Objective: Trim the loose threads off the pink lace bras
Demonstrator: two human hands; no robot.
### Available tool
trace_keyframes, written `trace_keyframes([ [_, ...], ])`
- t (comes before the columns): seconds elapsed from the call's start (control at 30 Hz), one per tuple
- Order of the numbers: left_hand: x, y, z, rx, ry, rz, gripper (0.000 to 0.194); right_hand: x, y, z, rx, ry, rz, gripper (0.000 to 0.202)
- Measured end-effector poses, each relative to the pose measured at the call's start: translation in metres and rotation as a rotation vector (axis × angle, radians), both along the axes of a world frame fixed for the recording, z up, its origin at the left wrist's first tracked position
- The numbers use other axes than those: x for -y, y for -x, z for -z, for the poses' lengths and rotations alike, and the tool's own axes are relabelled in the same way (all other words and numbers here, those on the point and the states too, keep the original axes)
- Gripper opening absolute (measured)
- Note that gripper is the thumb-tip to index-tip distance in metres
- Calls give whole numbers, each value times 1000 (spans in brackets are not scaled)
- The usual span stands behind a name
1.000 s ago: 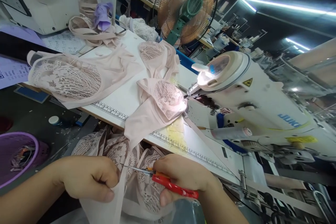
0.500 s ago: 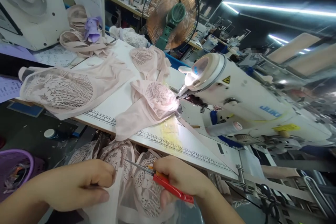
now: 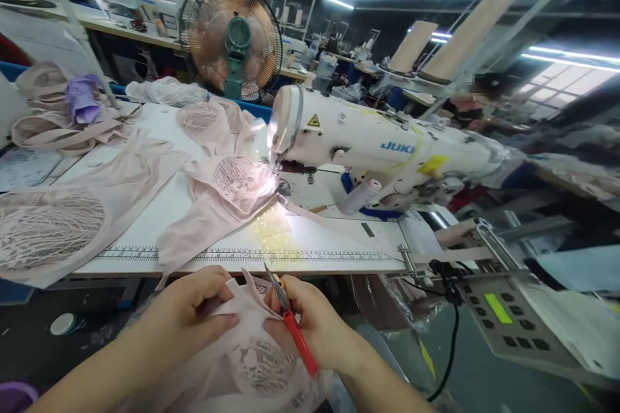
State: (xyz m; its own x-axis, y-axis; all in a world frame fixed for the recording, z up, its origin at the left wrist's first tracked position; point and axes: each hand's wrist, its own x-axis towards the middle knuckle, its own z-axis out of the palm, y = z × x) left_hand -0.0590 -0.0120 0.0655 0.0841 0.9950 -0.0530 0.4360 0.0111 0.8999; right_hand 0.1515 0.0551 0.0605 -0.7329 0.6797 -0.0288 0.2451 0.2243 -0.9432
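Observation:
Below the table's front edge, my left hand [image 3: 194, 313] pinches the pale pink edge of a lace garment [image 3: 264, 364]. My right hand [image 3: 314, 319] is closed round small red-handled scissors [image 3: 299, 342], whose blades point up and left; its thumb touches the same fabric. Another lace cup piece [image 3: 237, 184] lies on the white table [image 3: 339, 261], its right edge at the needle area of the lit sewing machine [image 3: 358, 122]. The garment's lower part is blurred.
More lace pieces [image 3: 53, 226] lie on the table's left. A fan [image 3: 231, 39] stands behind. A control panel [image 3: 518, 316] is at the lower right, and a purple basket [image 3: 17, 397] at the lower left. A person [image 3: 472, 103] is at the back right.
The view has swung right, so the table and machine appear further left. My hands have come closer together, and the garment's edge is now raised between them. The scissors point more steeply upward.

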Motion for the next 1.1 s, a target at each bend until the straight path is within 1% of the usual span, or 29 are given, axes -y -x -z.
trace_keyframes([
  [0.07, -2, 1, 4, 170, 148, 74, 10, -2, -8, 4, 13, -5, 36, 19],
  [0.1, -3, 1, 5, 235, 194, 94, 11, -2, -10, 6, 12, -14, 53, 18],
  [0.17, -3, -1, 6, 283, 193, 64, 14, -1, -14, 9, 2, -25, 80, 15],
  [0.23, -2, -5, 5, 223, 121, -27, 17, 0, -16, 12, -41, -23, 99, 11],
  [0.33, -2, -11, 3, 30, -15, -153, 18, 1, -17, 15, -137, -22, 125, 10],
  [0.4, -3, -12, 2, -76, -51, -172, 17, 1, -19, 15, -182, -36, 145, 12],
  [0.43, -4, -12, 1, -104, -42, -169, 16, 1, -19, 15, -197, -46, 155, 12],
  [0.5, -8, -12, -1, -88, -6, -162, 16, 1, -21, 16, -225, -62, 172, 13],
  [0.63, -12, -17, -11, 88, 56, -155, 18, 1, -24, 17, -295, -51, 188, 9],
  [0.73, -13, -24, -17, 117, 35, -167, 18, 0, -26, 19, -304, -36, 193, 11],
  [0.87, -12, -31, -17, 34, -69, -277, 9, 0, -25, 23, -245, -39, 233, 20],
  [0.93, -12, -32, -15, -26, -118, -329, 8, 1, -23, 24, -226, -31, 254, 20],
  [1.03, -11, -31, -12, -195, -179, -412, 8, 1, -20, 22, -222, -25, 260, 17],
  [1.1, -10, -29, -9, -321, -161, -462, 13, 2, -19, 22, -227, -62, 249, 15],
])
